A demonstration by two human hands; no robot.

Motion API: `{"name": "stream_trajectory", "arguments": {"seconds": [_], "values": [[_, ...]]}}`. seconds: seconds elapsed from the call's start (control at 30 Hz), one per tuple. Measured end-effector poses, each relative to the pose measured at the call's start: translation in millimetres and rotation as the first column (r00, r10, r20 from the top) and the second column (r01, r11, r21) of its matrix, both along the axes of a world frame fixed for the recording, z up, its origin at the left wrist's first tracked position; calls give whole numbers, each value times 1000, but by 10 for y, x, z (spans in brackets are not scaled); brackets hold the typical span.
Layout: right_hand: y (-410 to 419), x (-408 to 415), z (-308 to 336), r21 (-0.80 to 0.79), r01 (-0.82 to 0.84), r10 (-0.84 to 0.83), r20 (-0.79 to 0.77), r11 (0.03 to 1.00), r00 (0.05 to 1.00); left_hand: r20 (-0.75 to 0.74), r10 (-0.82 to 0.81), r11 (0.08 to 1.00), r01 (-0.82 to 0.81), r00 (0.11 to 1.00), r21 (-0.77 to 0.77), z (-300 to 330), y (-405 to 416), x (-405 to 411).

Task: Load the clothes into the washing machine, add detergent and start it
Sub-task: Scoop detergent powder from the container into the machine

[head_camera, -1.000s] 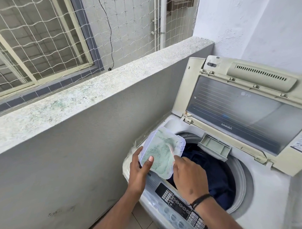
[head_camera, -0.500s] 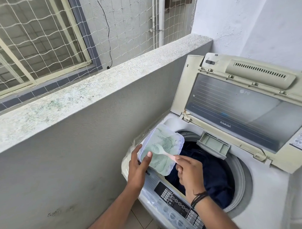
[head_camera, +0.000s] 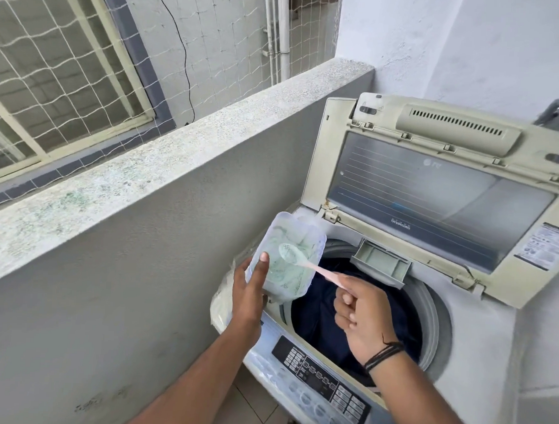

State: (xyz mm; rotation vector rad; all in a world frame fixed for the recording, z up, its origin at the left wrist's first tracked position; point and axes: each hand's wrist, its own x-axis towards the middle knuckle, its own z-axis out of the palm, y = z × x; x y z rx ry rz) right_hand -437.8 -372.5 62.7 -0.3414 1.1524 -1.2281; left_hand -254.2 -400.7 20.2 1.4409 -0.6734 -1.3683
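A top-loading washing machine (head_camera: 477, 329) stands with its lid (head_camera: 437, 198) raised. Dark blue clothes (head_camera: 319, 311) fill the drum. My left hand (head_camera: 248, 293) grips a clear plastic detergent box (head_camera: 286, 262) with pale green powder, tilted over the drum's left rim. My right hand (head_camera: 363, 313) pinches the handle of a small pink spoon (head_camera: 305, 260), whose bowl sits raised above the powder in the box. The detergent drawer (head_camera: 381, 259) at the back of the drum opening stands pulled out.
The control panel (head_camera: 320, 376) runs along the machine's front edge. A grey parapet wall (head_camera: 144, 238) stands close on the left, with netting and a window beyond. A white wall is behind the machine. A plastic bag (head_camera: 221, 301) lies on the machine's left corner.
My right hand has pulled back from inside the box, and the spoon has come up out of the powder. The box is held a little higher.
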Motion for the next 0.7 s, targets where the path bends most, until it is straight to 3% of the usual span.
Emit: {"name": "stream_trajectory", "arguments": {"seconds": [0.1, 0.17, 0.23, 0.3, 0.37, 0.43, 0.5, 0.6, 0.7], "values": [[-72, -74, 43, -116, -24, -16, -332, 993, 943, 73, -54, 998, 57, 996, -29, 50, -59, -89], [-118, -119, 27, -193, -133, -35, -681, 972, 732, 117, -90, 993, 98, 989, -62, 80, -79, -142], [-131, -117, -35, -167, -251, -11, -851, 953, 525, 160, -138, 983, 156, 977, -100, 77, -96, -175], [-109, -61, -107, -130, -303, 59, -838, 944, 542, 221, -181, 969, 212, 958, -124, 82, -113, -223], [-76, 49, -151, -138, -283, 71, -782, 949, 619, 272, -188, 964, 231, 944, -135, 93, -122, -266], [-70, 120, -143, -143, -132, 17, -615, 981, 788, 291, -184, 964, 231, 939, -135, 115, -126, -282], [-75, 106, -107, -52, 22, -41, -393, 998, 918, 264, -173, 971, 208, 949, -115, 121, -145, -278], [-74, 1, -34, 56, 77, -65, -204, 995, 977, 162, -142, 987, 153, 976, -56, 120, -190, -265], [-94, -147, -7, 60, 95, -89, -100, 994, 991, 26, -120, 993, 119, 992, 16, 98, -252, -273]]}}
